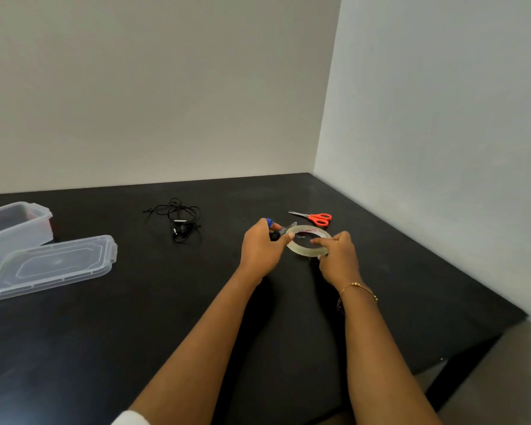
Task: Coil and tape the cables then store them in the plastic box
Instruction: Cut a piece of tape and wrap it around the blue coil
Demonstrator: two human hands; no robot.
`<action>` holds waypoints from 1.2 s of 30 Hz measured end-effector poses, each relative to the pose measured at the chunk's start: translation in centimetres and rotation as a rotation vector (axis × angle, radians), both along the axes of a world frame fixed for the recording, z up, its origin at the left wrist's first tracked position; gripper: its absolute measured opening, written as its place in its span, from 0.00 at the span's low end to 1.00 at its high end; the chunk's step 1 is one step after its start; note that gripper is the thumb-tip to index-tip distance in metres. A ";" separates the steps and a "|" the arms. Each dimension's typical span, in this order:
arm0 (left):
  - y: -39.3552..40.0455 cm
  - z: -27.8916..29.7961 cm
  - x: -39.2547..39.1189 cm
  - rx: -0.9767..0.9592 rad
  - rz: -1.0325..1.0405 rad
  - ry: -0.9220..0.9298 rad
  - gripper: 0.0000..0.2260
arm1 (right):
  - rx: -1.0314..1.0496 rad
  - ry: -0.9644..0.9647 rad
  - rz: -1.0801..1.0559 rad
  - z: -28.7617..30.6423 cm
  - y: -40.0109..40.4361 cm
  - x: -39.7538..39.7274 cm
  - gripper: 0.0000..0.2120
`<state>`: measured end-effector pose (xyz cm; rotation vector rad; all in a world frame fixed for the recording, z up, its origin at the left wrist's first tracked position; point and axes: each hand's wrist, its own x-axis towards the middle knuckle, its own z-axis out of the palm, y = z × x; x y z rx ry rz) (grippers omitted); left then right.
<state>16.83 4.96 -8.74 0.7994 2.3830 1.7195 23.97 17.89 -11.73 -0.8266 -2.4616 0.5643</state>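
My left hand (261, 243) is closed on a small black bundle with a blue end (272, 228), seemingly a coiled cable, and its thumb touches the rim of the clear tape roll (304, 250). My right hand (337, 256) grips the right side of that roll, just above the black table (166, 302). A short strip of tape (290, 226) sticks up from the roll toward the bundle. A loose tangled black cable (181, 219) lies farther back, left of the hands. At the far left stands the open clear plastic box (13, 231), its lid (49, 266) flat in front of it.
Orange-handled scissors (318, 218) lie just behind the tape roll, blades pointing left. Walls close off the table's back and right sides. The table's right front corner (524, 315) drops off beside my right forearm.
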 end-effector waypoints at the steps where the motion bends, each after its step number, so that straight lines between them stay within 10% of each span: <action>1: 0.3 -0.2 0.0 -0.003 0.006 0.004 0.09 | 0.010 -0.013 0.001 0.0 -0.1 -0.1 0.18; 20: -2.6 -0.4 -2.7 -0.419 -0.294 0.356 0.13 | -0.198 0.031 0.436 1.7 -1.4 -0.5 0.10; 36: -1.4 -0.7 -1.5 -0.182 0.028 0.325 0.12 | -0.233 0.429 0.308 1.4 -3.7 -1.7 0.12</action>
